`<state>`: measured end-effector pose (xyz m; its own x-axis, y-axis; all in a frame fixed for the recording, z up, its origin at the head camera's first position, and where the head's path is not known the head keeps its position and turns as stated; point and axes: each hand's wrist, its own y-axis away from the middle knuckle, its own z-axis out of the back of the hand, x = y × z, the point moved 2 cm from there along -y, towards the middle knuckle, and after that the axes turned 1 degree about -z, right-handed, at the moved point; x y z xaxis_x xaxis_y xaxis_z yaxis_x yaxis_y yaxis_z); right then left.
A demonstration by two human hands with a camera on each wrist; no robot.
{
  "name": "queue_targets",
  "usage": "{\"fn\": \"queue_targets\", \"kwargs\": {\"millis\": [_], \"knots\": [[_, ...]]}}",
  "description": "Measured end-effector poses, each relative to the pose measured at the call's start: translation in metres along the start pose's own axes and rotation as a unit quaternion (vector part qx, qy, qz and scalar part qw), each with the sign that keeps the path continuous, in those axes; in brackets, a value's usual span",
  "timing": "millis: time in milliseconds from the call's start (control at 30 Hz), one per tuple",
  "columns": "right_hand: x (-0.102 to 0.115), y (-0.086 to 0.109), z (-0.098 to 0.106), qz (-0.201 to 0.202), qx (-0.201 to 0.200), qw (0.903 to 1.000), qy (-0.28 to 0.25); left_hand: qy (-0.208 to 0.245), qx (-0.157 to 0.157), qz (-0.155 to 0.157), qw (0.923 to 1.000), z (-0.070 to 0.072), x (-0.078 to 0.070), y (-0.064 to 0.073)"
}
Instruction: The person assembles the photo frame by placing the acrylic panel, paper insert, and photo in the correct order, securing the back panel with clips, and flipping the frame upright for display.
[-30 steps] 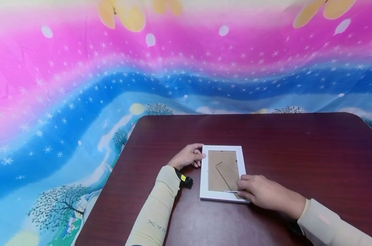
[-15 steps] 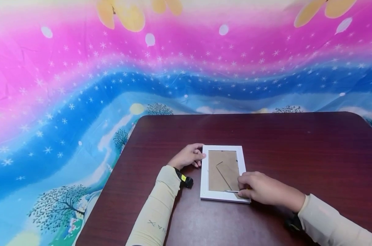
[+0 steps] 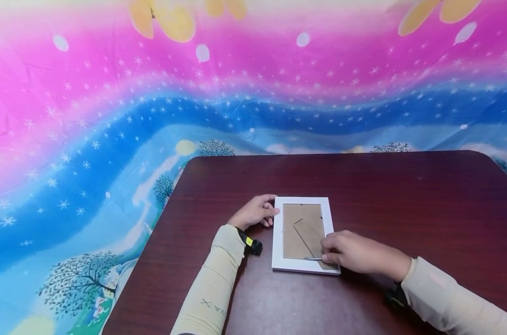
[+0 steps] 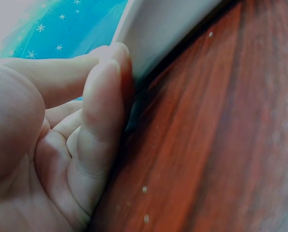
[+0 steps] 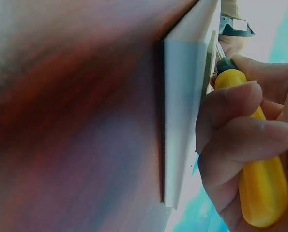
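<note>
A white picture frame [image 3: 278, 237] lies face down on the table, its brown backing board [image 3: 305, 213] and folded stand showing. At the frame's upper left edge, my left hand [image 3: 255, 212] grips the side with thumb and fingertips, the other fingers curled below. My right hand [image 3: 355, 251] is over the lower right corner, fingers wrapped round a screwdriver with a yellow handle [image 5: 264, 191]. The screwdriver's thin metal shaft [image 3: 313, 258] points left along the bottom edge of the backing. In the head view the handle is hidden inside the right hand.
The dark red-brown wooden table [image 3: 362, 186] has rounded far corners. Behind it hangs a pink and blue printed cloth [image 3: 253, 83]. A black wrist strap with a yellow mark [image 3: 250, 242] sits on the left wrist.
My right hand and the screwdriver have shifted slightly up and left over the frame's lower edge. The left hand keeps its place on the frame.
</note>
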<state>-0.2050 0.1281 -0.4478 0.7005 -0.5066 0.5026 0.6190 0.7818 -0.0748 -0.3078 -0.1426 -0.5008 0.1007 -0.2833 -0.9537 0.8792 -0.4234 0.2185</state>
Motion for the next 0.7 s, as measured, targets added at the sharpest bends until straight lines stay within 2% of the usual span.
{"fn": "queue_targets", "kwargs": {"millis": [300, 400, 533, 700], "knots": [[-0.004, -0.003, 0.001, 0.002, 0.02, 0.9993, -0.031, 0.0, 0.003, -0.005, 1.0, 0.001, 0.004, 0.0], [-0.008, -0.002, 0.0, -0.012, 0.031, 0.9962, -0.08, -0.004, 0.0, -0.006, 1.0, 0.001, 0.002, 0.0], [-0.013, 0.001, 0.001, -0.051, 0.051, 0.9829, -0.169, -0.009, 0.001, -0.007, 0.9999, 0.002, -0.003, -0.001], [-0.017, 0.004, 0.004, -0.089, 0.078, 0.9682, -0.22, -0.01, 0.003, -0.008, 0.9999, 0.003, -0.003, -0.003]]}}
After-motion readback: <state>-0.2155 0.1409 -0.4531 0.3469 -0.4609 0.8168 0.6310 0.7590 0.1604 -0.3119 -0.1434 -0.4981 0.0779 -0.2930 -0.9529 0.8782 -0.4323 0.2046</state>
